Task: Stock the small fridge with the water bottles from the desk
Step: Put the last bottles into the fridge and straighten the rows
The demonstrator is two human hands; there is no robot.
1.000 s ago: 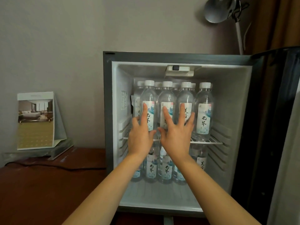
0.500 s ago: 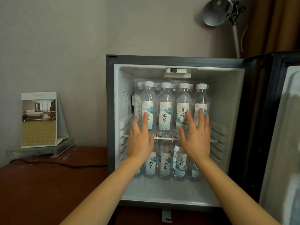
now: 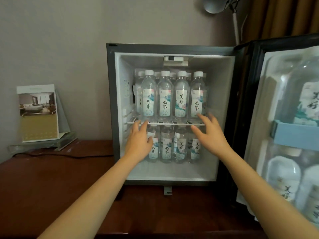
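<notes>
A plain grey wall fills nine to twelve o'clock. A dark reddish wooden desk spans six to eight. At nine o'clock a standing card shows a bedroom photo, with a black cable beneath. At one o'clock is a grey lamp, beside brown curtains.

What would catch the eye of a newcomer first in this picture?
The small grey fridge stands open in the middle, its wire shelf and floor packed with clear white-capped plastic water bottles. The left hand and the right hand, both open, reach in at shelf height. More bottles fill the open fridge door at the right.
</notes>
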